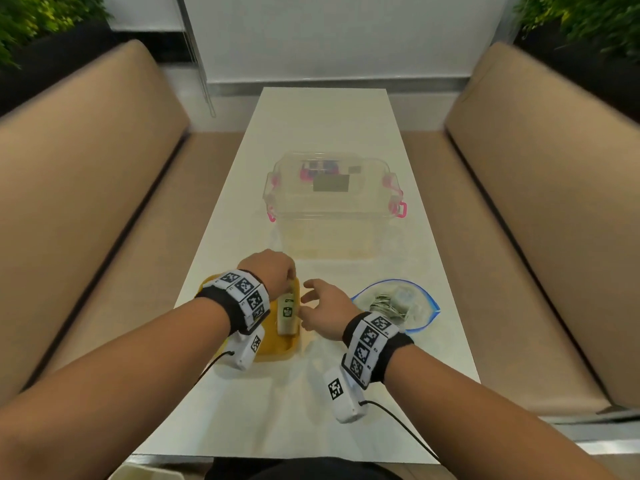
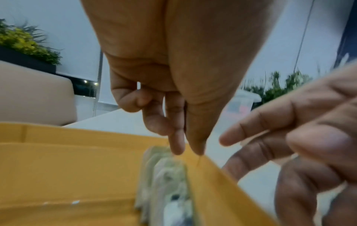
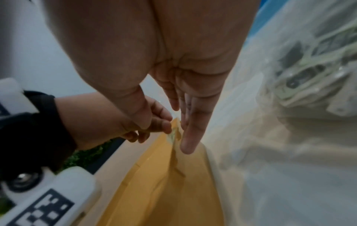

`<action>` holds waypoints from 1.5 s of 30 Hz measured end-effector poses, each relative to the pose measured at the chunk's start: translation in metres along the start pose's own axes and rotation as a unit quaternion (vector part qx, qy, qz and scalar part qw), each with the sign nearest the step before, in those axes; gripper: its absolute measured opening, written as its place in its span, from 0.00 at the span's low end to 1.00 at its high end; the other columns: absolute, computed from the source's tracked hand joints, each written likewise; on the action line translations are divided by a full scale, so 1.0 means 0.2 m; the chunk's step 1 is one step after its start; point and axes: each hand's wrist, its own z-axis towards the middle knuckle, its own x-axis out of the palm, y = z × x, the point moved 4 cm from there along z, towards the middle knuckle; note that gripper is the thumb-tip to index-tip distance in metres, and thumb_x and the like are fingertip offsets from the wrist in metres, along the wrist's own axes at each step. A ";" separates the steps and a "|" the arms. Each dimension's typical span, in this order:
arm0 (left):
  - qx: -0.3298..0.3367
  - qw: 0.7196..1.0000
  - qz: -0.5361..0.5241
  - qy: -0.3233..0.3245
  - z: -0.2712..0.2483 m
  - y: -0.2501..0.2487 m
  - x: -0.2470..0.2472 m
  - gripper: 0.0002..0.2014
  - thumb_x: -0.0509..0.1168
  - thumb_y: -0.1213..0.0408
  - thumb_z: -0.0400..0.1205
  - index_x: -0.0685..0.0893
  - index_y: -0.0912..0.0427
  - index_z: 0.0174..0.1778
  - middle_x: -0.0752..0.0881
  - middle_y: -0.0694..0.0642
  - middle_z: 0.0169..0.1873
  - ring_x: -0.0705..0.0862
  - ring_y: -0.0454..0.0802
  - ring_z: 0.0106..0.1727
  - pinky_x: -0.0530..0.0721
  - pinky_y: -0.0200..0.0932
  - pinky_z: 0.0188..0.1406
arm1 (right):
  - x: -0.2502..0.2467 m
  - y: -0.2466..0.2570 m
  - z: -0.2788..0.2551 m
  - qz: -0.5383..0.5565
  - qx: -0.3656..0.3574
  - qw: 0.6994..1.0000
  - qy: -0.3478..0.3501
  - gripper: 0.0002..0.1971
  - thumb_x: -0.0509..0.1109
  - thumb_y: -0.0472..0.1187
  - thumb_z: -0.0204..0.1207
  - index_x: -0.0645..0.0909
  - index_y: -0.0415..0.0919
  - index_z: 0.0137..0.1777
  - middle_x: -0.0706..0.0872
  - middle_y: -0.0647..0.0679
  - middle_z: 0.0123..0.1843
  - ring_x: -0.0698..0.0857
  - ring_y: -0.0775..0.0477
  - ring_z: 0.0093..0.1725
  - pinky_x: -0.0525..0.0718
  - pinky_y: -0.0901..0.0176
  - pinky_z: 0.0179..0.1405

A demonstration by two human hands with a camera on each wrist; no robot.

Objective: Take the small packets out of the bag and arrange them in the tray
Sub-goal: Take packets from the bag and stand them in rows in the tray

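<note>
Packets (image 1: pixel 288 315) stand on edge in a row at the right side of the yellow plastic tray (image 1: pixel 277 353), more waiting in the clear soft bag (image 1: pixel 420 311) to the right. We judge them light, thin and crinkly, best pinched by their top edges. Left hand (image 1: pixel 273 271) pinches one so, while the right hand (image 1: pixel 323 311) hovers with fingers (image 3: pixel 190 134) straight, holding nothing.

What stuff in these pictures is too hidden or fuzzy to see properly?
- Packets in the yellow tray: in the head view the left hand and wristband cover most of the tray, so no count.
- Packet print: too small in the head view, blurred in the left wrist view.
- Bag contents: a tangled pile behind cloudy plastic.
- Clear box: blurred.
- Left hand's grip: unclear.
</note>
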 end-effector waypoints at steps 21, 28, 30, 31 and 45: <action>0.133 0.975 -0.156 0.088 0.00 -0.78 0.20 0.57 0.82 0.44 0.62 0.57 0.54 0.82 0.80 0.56 0.67 0.80 0.55 0.65 0.80 0.49 0.63 | -0.60 -0.60 -0.36 -0.134 0.115 0.983 -0.053 0.47 0.83 0.44 0.61 0.61 0.58 0.79 0.70 0.42 0.68 0.84 0.38 0.52 0.82 0.56 0.38; 0.063 0.952 -0.290 0.077 0.03 -0.75 0.17 0.59 0.84 0.47 0.61 0.55 0.51 0.82 0.74 0.57 0.73 0.77 0.55 0.69 0.77 0.47 0.66 | -0.71 -0.60 -0.35 -0.024 0.000 0.988 -0.152 0.35 0.74 0.30 0.69 0.73 0.54 0.75 0.81 0.51 0.51 0.82 0.50 0.43 0.79 0.66 0.42; 0.053 0.954 -0.283 0.081 0.02 -0.73 0.20 0.53 0.83 0.46 0.62 0.62 0.51 0.80 0.74 0.56 0.72 0.77 0.54 0.69 0.77 0.45 0.66 | -0.72 -0.65 -0.34 0.006 0.011 0.991 -0.136 0.33 0.73 0.29 0.70 0.75 0.52 0.74 0.87 0.47 0.48 0.86 0.42 0.38 0.86 0.59 0.36; 0.049 0.958 -0.272 0.072 0.02 -0.73 0.22 0.50 0.83 0.45 0.62 0.66 0.50 0.77 0.74 0.55 0.70 0.77 0.54 0.68 0.77 0.45 0.66 | -0.71 -0.68 -0.34 0.011 0.017 0.991 -0.129 0.33 0.73 0.28 0.70 0.75 0.51 0.74 0.88 0.44 0.51 0.87 0.39 0.38 0.87 0.58 0.36; 0.134 0.978 -0.081 -0.137 -0.04 -0.87 0.06 0.18 0.61 0.35 0.78 0.86 0.45 0.44 0.83 0.45 0.45 0.77 0.48 0.52 0.77 0.46 0.51 | -0.65 -0.70 -0.31 0.007 0.014 0.994 -0.109 0.34 0.79 0.40 0.68 0.72 0.49 0.75 0.81 0.49 0.62 0.83 0.46 0.58 0.81 0.59 0.53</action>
